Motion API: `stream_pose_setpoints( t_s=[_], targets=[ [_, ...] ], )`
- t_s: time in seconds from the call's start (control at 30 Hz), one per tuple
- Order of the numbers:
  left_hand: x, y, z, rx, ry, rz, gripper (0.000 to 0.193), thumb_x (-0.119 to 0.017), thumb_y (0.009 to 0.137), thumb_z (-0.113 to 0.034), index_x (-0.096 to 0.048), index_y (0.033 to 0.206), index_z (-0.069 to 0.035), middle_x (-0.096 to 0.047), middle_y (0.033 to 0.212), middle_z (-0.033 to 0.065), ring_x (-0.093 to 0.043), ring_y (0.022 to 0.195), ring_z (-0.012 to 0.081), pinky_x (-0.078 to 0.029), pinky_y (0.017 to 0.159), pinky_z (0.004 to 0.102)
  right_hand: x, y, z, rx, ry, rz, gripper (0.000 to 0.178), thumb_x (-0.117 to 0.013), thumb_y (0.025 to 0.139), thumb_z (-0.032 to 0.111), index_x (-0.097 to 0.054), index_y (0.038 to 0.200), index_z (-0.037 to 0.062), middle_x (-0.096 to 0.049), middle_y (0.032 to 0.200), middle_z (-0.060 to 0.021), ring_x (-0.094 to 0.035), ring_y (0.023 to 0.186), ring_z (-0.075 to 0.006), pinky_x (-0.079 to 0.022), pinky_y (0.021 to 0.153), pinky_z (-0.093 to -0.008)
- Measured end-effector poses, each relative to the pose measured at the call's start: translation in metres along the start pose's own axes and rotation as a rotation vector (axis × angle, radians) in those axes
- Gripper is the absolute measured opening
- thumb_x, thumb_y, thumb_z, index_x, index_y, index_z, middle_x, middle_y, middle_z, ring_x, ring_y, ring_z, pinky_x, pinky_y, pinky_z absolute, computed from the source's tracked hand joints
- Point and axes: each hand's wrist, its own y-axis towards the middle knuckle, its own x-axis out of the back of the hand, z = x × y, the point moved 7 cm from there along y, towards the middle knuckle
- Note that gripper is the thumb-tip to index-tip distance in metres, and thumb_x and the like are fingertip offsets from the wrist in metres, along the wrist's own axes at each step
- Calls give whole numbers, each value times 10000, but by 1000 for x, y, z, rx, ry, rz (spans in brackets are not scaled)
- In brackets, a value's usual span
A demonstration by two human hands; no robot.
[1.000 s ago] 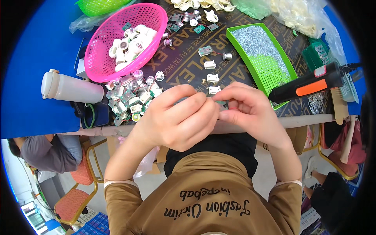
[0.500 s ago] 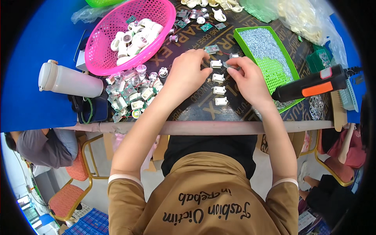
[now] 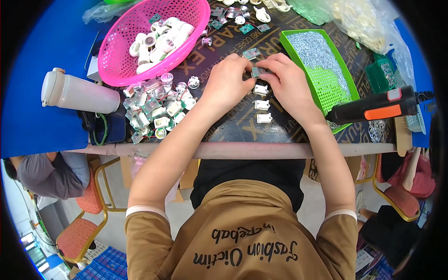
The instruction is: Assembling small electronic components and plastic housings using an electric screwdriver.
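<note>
My left hand (image 3: 227,84) and my right hand (image 3: 288,87) meet over a small green circuit board (image 3: 257,72), which lies where the top white plastic case of a column was. My right thumb and fingers pinch the board's right end. My left fingers and thumb close on its left side, their tips partly hidden. Just beyond the fingertips lies another circuit board (image 3: 251,53). Nearer me stand three small white cases in a column: an upper case (image 3: 261,89), a middle case (image 3: 262,105) and a lower case (image 3: 264,118).
A pink basket (image 3: 110,60) of white shells stands at the far left, above a pile of boards and reflectors (image 3: 156,109). A green tray (image 3: 343,122) of small metal parts lies right, with a black-and-orange tool (image 3: 378,108) across its near corner. A white bottle (image 3: 81,93) lies left.
My right hand has moved slightly left and up, bringing the board from beside the top white case to over it. My left fingers have closed in on it. The view has shifted slightly.
</note>
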Motion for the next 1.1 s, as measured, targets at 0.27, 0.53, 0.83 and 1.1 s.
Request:
stream_pose_setpoints(
  t_s=[0.27,0.53,0.83,1.1],
  targets=[
    [2,0,-2,14,-7,6,248,-751,723,-123,-694,938,-14,-599,822,95,-614,706,209,-518,679,335,-7,4,-10,-62,18,60,192,-687,814,91,-703,1002,56,-646,994,-103,-632,963,-315,-505,859,-400],
    [2,0,-2,8,-20,-10,245,-755,718,-118,-693,928,-9,-607,823,90,-614,705,197,-515,676,329,-5,3,-12,-141,38,65,176,-700,802,96,-712,976,66,-651,989,-103,-636,960,-307,-509,840,-391],
    [2,-1,-1,34,-26,19,240,-752,722,-99,-692,933,-1,-602,822,84,-604,700,184,-512,677,317,-3,11,2,-84,-149,139,157,-695,791,67,-728,944,68,-662,955,-78,-652,926,-292,-513,803,-407],
    [4,1,0,84,-69,66,217,-740,710,-123,-694,885,-2,-646,905,148,-664,852,300,-530,769,400,-4,17,8,-47,-221,168,144,-692,778,48,-735,916,47,-678,948,-108,-667,914,-311,-527,800,-411]
  ],
)
